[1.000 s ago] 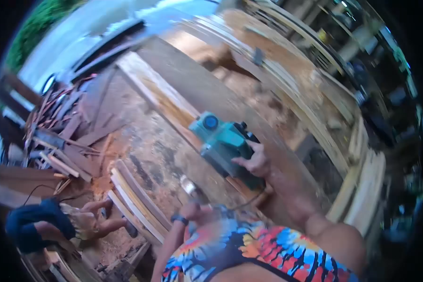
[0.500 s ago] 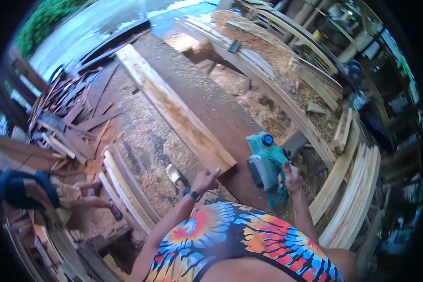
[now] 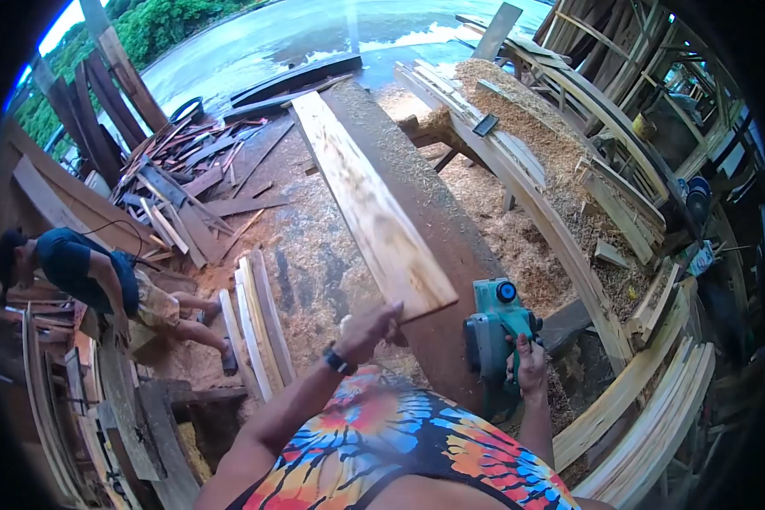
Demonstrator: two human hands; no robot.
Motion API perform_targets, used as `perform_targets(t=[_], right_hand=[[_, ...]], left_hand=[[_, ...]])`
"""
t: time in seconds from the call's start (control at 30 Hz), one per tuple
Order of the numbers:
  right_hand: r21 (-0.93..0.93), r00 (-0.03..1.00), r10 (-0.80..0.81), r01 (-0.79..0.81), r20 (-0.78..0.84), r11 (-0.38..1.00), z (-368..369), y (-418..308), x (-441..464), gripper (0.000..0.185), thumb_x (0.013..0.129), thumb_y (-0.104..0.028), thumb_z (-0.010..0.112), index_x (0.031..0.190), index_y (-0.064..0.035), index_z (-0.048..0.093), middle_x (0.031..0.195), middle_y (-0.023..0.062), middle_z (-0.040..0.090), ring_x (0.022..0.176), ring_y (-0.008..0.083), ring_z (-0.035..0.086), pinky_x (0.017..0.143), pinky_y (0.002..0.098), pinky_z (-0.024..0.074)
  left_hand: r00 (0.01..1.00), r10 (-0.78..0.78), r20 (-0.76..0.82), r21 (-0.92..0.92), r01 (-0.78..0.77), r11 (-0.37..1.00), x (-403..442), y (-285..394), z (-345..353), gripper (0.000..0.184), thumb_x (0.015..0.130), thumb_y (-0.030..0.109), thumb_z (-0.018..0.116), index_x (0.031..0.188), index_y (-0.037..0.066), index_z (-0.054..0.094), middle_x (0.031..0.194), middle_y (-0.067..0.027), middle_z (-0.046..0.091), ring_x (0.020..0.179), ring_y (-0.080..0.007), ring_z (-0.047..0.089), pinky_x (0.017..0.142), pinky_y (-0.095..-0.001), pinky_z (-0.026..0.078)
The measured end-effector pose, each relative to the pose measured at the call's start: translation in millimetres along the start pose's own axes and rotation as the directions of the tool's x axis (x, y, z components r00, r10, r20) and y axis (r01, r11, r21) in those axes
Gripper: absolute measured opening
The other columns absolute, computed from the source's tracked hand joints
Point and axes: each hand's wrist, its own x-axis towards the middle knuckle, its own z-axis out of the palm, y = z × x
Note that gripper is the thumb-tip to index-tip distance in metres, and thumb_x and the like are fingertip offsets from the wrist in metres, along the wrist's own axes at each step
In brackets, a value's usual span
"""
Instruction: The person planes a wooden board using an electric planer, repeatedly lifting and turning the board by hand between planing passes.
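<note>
My right hand is wrapped round the handle of a teal electric planer, which sits at the near end of the brown workbench. A long, pale wooden plank with brown stains lies lengthwise along the bench's left side. At its near left corner, my left hand, with a dark watch on the wrist, grips the end. Some of its fingertips are hidden. A gap separates the planer from the plank.
On the left a person bends over timber. Curved boards stand left of the bench, with scrap wood beyond. To the right, a long beam borders shavings, and stacked curved planks lie nearby.
The view has tilted up and shifted left. My left hand has closed on the plank's near corner. The plank's top face now looks paler, with different markings. My right hand still holds the planer.
</note>
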Motion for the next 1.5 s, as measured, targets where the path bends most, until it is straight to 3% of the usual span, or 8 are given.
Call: perform_targets(t=[0.07,0.13,0.17,0.27,0.47,0.97,1.07,1.5], right_hand=[[0.01,1.0,0.002,-0.002,0.01,1.0,0.0,-0.9,1.4,0.07,0.097,-0.068,0.053,0.11,-0.0002,0.064,0.056,0.0015,0.051,0.044,0.011,0.048,0.044,0.0266,0.0385],[0.027,0.999,0.012,-0.013,0.031,1.0,-0.6,-2.8,0.5,0.069,0.096,-0.067,0.054,0.11,0.0001,0.064,0.056,0.0014,0.051,0.044,0.0108,0.048,0.044,0.0264,0.0384],[0.036,0.999,0.009,-0.01,0.033,0.999,-1.3,-0.7,0.4,0.069,0.096,-0.067,0.054,0.109,0.0,0.064,0.056,0.0014,0.051,0.044,0.0108,0.048,0.044,0.0263,0.0384],[0.058,1.0,0.004,-0.005,0.025,0.998,-2.0,5.6,1.5,0.067,0.097,-0.065,0.056,0.109,-0.0002,0.064,0.057,0.0012,0.051,0.044,0.0106,0.048,0.044,0.0261,0.0384],[0.081,1.0,-0.024,0.025,-0.013,0.996,-1.7,7.6,-0.1,0.062,0.097,-0.062,0.059,0.107,-0.0003,0.064,0.058,0.0015,0.052,0.045,0.0104,0.049,0.044,0.0263,0.0387],[0.094,0.999,-0.023,0.025,-0.026,0.995,-1.4,11.9,2.0,0.057,0.096,-0.058,0.063,0.105,-0.0018,0.065,0.058,0.0013,0.052,0.044,0.011,0.049,0.044,0.0269,0.0386],[0.094,0.999,-0.02,0.023,-0.026,0.995,-3.1,14.0,0.8,0.058,0.095,-0.06,0.064,0.105,-0.002,0.065,0.058,0.0013,0.052,0.044,0.011,0.05,0.044,0.027,0.039],[0.113,1.0,0.003,0.0,-0.019,0.994,-1.4,4.3,-2.9,0.06,0.092,-0.06,0.068,0.102,-0.0003,0.065,0.059,0.0003,0.053,0.047,0.0115,0.051,0.046,0.0276,0.0398]], left_hand=[[0.97,0.24,0.043,0.163,-0.243,0.956,-2.9,44.0,1.0,0.031,0.097,0.032,0.063,0.097,0.001,0.065,0.072,-0.009,0.063,0.063,-0.0228,0.065,0.073,-0.0412,0.056],[0.92,0.383,0.087,0.02,-0.386,0.922,-22.4,111.6,32.5,0.033,0.097,0.028,0.062,0.109,-0.003,0.063,0.08,-0.0112,0.066,0.076,-0.0242,0.068,0.079,-0.0401,0.055],[0.898,0.427,0.104,-0.248,-0.392,0.886,-30.3,140.1,48.8,0.036,0.097,0.026,0.061,0.116,-0.005,0.061,0.086,-0.0123,0.067,0.084,-0.0251,0.069,0.081,-0.0392,0.054],[0.766,0.628,0.134,-0.325,-0.565,0.758,-18.2,174.0,52.9,0.03,0.098,0.02,0.063,0.114,-0.006,0.06,0.096,-0.0175,0.071,0.09,-0.0261,0.072,0.08,-0.037,0.057],[0.716,0.698,0.019,-0.26,-0.671,0.695,-5.1,193.6,63.5,0.024,0.104,0.018,0.056,0.118,-0.001,0.061,0.094,-0.0123,0.072,0.088,-0.0226,0.071,0.075,-0.0317,0.053],[0.717,0.698,-0.004,-0.253,-0.676,0.693,-3.0,212.4,64.6,0.022,0.104,0.02,0.056,0.114,0.001,0.061,0.089,-0.0117,0.072,0.083,-0.0207,0.07,0.071,-0.0317,0.05],[0.699,0.715,-0.002,-0.317,-0.678,0.663,-1.3,215.3,64.0,0.02,0.102,0.018,0.063,0.108,0.0,0.062,0.09,-0.0138,0.073,0.081,-0.02,0.073,0.066,-0.0271,0.055],[0.68,0.733,0.024,-0.224,-0.71,0.667,-3.7,221.4,58.8,0.023,0.105,0.022,0.055,0.118,0.003,0.061,0.09,-0.0094,0.072,0.082,-0.0212,0.071,0.071,-0.0333,0.051]])
